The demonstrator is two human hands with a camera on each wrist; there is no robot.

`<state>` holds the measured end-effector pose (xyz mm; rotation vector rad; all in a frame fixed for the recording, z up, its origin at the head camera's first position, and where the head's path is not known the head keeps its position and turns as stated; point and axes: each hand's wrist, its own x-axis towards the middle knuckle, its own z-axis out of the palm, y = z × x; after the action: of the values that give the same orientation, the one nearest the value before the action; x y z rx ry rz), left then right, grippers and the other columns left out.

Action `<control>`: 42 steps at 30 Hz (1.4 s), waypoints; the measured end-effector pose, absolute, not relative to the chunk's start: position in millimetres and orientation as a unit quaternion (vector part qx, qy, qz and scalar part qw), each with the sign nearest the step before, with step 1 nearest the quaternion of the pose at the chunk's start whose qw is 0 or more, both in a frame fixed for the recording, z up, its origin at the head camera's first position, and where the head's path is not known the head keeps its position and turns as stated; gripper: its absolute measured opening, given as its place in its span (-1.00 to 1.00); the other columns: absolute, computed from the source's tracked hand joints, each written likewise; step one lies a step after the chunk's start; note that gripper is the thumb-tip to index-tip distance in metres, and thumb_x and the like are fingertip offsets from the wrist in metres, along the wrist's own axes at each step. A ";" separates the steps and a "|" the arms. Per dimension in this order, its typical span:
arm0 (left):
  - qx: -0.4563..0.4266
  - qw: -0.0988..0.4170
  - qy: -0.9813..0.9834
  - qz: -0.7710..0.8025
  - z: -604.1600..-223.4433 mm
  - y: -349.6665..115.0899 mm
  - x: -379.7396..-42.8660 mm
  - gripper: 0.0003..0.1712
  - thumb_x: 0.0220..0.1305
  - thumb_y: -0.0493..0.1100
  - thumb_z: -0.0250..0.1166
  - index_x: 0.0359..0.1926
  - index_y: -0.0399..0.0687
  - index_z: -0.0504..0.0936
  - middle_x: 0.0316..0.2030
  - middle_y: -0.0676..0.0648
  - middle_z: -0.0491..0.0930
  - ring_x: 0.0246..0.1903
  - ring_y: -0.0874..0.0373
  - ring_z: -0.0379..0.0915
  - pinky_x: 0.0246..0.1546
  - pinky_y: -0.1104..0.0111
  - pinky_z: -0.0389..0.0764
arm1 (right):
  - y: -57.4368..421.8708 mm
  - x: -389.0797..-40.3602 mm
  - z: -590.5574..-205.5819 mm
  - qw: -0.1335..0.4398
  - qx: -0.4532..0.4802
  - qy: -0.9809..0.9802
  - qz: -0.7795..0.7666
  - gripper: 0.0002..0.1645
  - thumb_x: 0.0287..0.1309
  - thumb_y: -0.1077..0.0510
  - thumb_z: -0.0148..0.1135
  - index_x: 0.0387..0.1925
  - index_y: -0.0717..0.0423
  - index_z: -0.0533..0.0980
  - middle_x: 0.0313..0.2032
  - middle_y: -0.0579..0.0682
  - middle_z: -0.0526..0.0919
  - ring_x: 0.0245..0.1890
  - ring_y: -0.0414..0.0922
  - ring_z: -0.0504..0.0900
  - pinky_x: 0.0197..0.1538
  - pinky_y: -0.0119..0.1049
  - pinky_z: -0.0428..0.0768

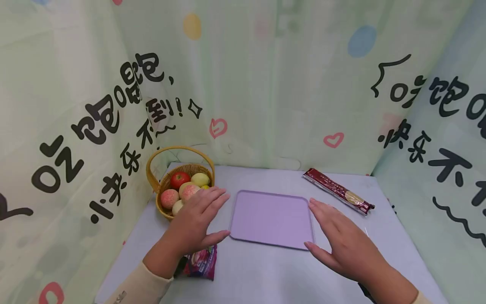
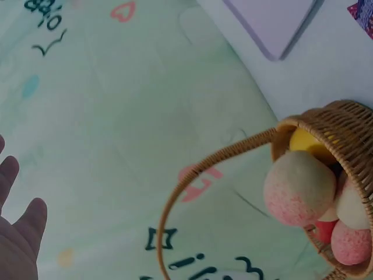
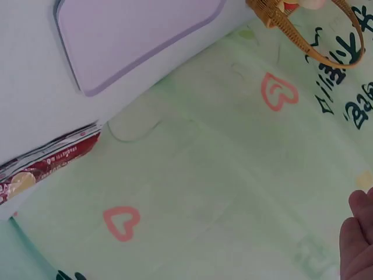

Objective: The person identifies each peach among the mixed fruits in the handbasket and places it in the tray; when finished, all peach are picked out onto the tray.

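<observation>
Both hands are held up over the table with straight fingers and nothing in them. In the head view my left hand (image 1: 195,219) overlaps the front of a wicker basket (image 1: 161,181) of fruit, with thumb apart from fingers. A purple snack packet (image 1: 203,262) lies below it, partly hidden by the wrist. My right hand (image 1: 343,240) overlaps the right edge of a flat lilac tray (image 1: 271,217) that lies mid-table. Beyond this hand, a long dark red packet (image 1: 338,191) rests slantwise at the back right.
The basket holds a red apple (image 1: 180,180), pink-speckled peaches (image 1: 169,198) and a pale green fruit (image 1: 199,179); its tall handle (image 1: 180,147) arches above. A pale green curtain (image 1: 265,105) with black lettering and hearts encloses the white table (image 1: 262,274) at the back and sides.
</observation>
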<state>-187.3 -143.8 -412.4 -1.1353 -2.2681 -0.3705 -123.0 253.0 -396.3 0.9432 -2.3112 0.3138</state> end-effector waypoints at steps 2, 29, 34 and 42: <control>-0.409 0.291 -0.851 -0.152 -412.6 -148.1 -193.1 -0.02 0.22 0.30 0.38 0.50 -0.12 0.33 0.44 -0.11 0.36 0.44 -0.06 0.26 0.48 0.03 0.29 | 252.5 -125.1 -400.5 0.307 0.339 -0.880 0.131 -0.04 0.44 -0.38 -0.08 0.46 0.31 0.31 0.34 0.20 0.50 0.30 0.09 0.49 0.55 -0.53 0.00; -0.162 0.243 -0.904 -0.312 -443.5 -194.9 -240.7 -0.02 0.14 -0.01 0.52 0.49 -0.18 0.26 0.41 -0.26 0.32 0.38 -0.22 0.22 0.32 -0.23 0.41 | 266.1 -170.4 -491.8 0.104 0.024 -0.958 0.267 -0.14 0.43 -0.34 0.07 0.44 0.19 0.31 0.20 0.22 0.62 0.24 0.20 0.56 0.20 0.25 0.58; -0.133 0.224 -0.903 -0.341 -447.4 -200.7 -244.8 -0.03 0.20 0.01 0.46 0.52 -0.12 0.21 0.44 -0.25 0.28 0.40 -0.22 0.20 0.31 -0.25 0.41 | 271.5 -178.9 -504.4 0.082 0.003 -0.960 0.269 -0.12 0.43 -0.37 0.04 0.40 0.25 0.35 0.03 0.18 0.68 0.09 0.15 0.63 0.12 0.17 0.64; -0.089 0.173 -0.903 -0.383 -461.2 -206.8 -253.7 -0.05 0.28 0.08 0.41 0.55 -0.02 0.16 0.46 -0.25 0.23 0.41 -0.22 0.18 0.34 -0.27 0.36 | 276.7 -189.2 -523.0 0.016 -0.043 -0.959 0.280 -0.07 0.39 -0.40 0.08 0.38 0.29 0.37 -0.13 0.08 0.66 -0.10 0.00 0.60 -0.04 -0.01 0.67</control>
<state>-253.7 -206.8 -461.2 -0.2516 -2.5624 -1.0866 -189.2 276.7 -523.0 -0.1327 -2.9823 0.8718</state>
